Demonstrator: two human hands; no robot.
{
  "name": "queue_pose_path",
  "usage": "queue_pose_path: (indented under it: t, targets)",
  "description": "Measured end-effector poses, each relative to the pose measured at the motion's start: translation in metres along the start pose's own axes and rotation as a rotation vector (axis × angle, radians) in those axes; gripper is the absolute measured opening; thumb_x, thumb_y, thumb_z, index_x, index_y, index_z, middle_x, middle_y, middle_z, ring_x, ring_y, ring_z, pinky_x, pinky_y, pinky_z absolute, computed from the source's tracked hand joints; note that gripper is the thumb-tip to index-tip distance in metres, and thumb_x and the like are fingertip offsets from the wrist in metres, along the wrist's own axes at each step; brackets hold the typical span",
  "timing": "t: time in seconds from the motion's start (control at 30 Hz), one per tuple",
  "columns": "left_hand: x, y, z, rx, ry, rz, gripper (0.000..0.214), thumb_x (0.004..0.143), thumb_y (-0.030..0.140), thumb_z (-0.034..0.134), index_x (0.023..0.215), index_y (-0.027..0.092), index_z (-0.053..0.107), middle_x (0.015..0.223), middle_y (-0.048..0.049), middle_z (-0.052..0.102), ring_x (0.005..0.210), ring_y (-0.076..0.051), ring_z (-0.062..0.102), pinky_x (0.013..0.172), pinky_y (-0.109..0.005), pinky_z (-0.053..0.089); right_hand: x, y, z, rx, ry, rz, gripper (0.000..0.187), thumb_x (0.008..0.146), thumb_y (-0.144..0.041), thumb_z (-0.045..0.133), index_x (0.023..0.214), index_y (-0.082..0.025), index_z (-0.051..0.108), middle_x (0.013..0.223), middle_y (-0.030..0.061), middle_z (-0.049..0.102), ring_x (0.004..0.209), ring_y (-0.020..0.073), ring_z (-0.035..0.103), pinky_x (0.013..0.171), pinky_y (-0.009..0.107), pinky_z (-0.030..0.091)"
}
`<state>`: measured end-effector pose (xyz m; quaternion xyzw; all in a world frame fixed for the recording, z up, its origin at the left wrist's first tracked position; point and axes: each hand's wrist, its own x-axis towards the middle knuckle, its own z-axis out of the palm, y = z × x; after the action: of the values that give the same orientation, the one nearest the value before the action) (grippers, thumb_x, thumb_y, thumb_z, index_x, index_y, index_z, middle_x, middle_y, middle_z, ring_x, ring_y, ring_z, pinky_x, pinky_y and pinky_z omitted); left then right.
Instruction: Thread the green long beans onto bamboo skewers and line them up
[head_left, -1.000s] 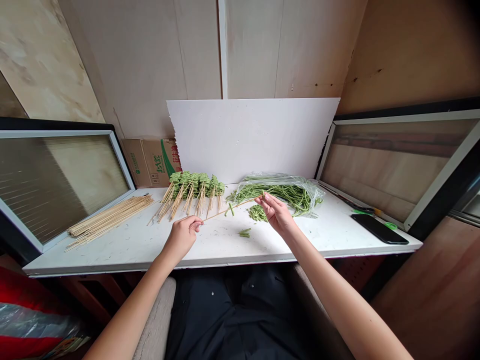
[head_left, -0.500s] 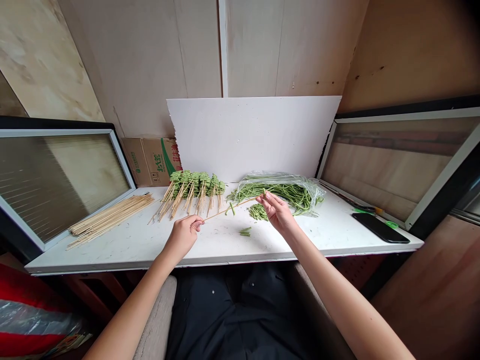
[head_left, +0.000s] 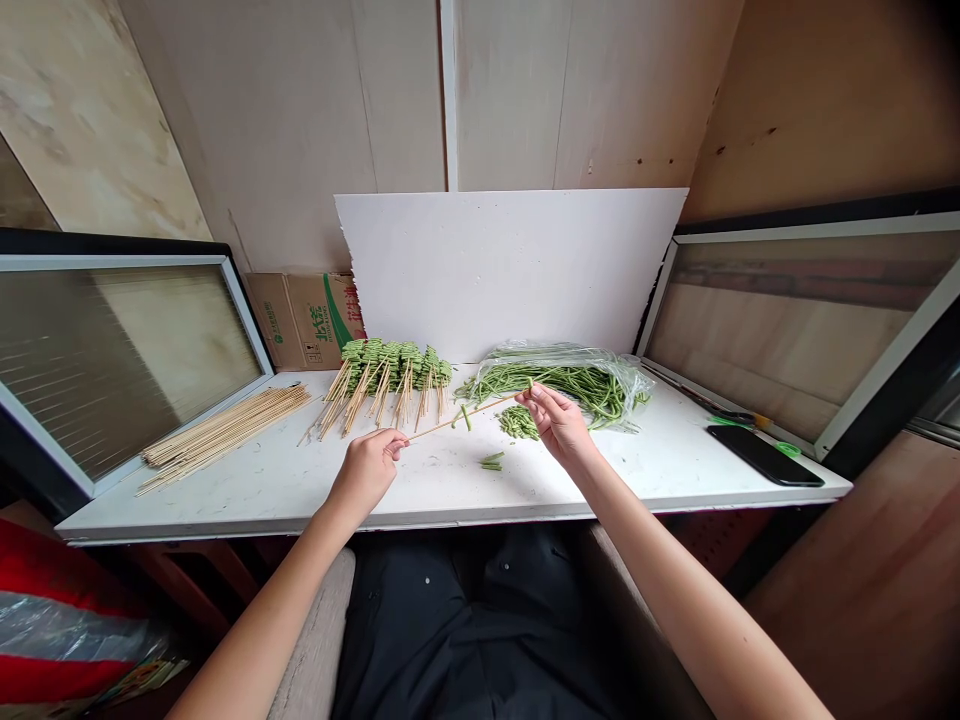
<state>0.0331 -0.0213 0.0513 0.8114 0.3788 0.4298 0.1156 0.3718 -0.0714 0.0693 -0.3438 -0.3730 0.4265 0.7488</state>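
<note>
My left hand [head_left: 369,462] is closed on the near end of a thin wooden skewer [head_left: 435,427], which slants up to the right. At the skewer's far tip, my right hand [head_left: 556,418] pinches a short green bean piece [head_left: 529,384]; whether the tip runs through it is hard to see. Below the right fingers lies a pile of cut bean pieces [head_left: 517,422]. A few more cut pieces [head_left: 492,461] rest nearer the front, and others [head_left: 463,416] show close to the skewer's middle. Behind my right hand, long green beans [head_left: 577,385] lie in a clear plastic bag [head_left: 634,375].
Finished bean skewers [head_left: 390,365] are stacked at the back left, before a cardboard box [head_left: 296,318]. A bundle of bare skewers [head_left: 225,430] lies on the left of the white table [head_left: 285,500]. A black phone [head_left: 763,456] is on the right. A white board [head_left: 510,270] stands behind.
The view has shifted very slightly. Both hands keep nearly the same pose on the skewer and the bean piece.
</note>
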Motion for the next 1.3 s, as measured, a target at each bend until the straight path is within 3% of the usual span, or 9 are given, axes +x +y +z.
queue_pose_path:
  t: [0.23,0.63,0.8,1.07,1.17,1.3]
  targets:
    - [-0.001,0.0,0.001,0.023,0.031,0.01,0.024,0.084,0.011,0.051,0.079,0.023,0.072,0.074,-0.0034,0.075,0.075,-0.02,0.071,0.075,-0.027,0.058,-0.003,0.003,0.002,-0.046,0.021,-0.06,0.036,0.068,-0.045,0.1,0.092,-0.023,0.085,0.092,0.0065,0.082,0.104,0.0269,0.078,0.102,0.038,0.061]
    - [-0.002,-0.002,0.005,0.007,0.032,0.02,0.027,0.085,0.009,0.05,0.08,0.022,0.073,0.076,-0.0038,0.074,0.074,-0.02,0.071,0.075,-0.027,0.058,-0.005,0.004,0.007,-0.056,0.009,-0.085,0.036,0.066,-0.048,0.101,0.089,-0.025,0.086,0.089,0.005,0.081,0.097,0.0247,0.077,0.099,0.038,0.059]
    - [-0.006,0.009,0.012,-0.008,0.01,0.059,0.028,0.089,0.009,0.05,0.085,0.022,0.075,0.075,-0.004,0.073,0.071,-0.019,0.069,0.073,-0.028,0.056,-0.023,0.03,0.025,-0.183,-0.104,-0.034,0.031,0.071,-0.052,0.097,0.083,-0.025,0.085,0.093,0.0064,0.081,0.092,0.0236,0.074,0.09,0.039,0.061]
    - [-0.007,0.02,0.012,0.003,0.059,0.094,0.028,0.089,0.006,0.05,0.088,0.021,0.074,0.077,-0.0038,0.074,0.073,-0.019,0.071,0.075,-0.027,0.058,-0.029,0.05,0.032,-0.273,-0.092,-0.067,0.032,0.073,-0.054,0.094,0.075,-0.025,0.081,0.096,0.0048,0.078,0.086,0.0206,0.066,0.08,0.035,0.055]
    - [-0.007,0.018,0.012,0.003,0.077,0.114,0.027,0.09,0.006,0.051,0.088,0.021,0.073,0.076,-0.0032,0.073,0.073,-0.018,0.071,0.074,-0.026,0.058,-0.026,0.051,0.03,-0.285,-0.107,-0.054,0.034,0.074,-0.055,0.093,0.079,-0.025,0.081,0.099,0.0056,0.078,0.089,0.0217,0.066,0.077,0.034,0.053]
    - [-0.006,0.009,0.011,0.022,0.104,0.109,0.026,0.093,0.008,0.05,0.089,0.02,0.074,0.075,-0.0031,0.072,0.073,-0.019,0.071,0.073,-0.026,0.056,-0.019,0.045,0.02,-0.381,-0.202,-0.05,0.036,0.085,-0.058,0.084,0.104,-0.027,0.084,0.112,0.008,0.08,0.1,0.0257,0.07,0.079,0.036,0.054]
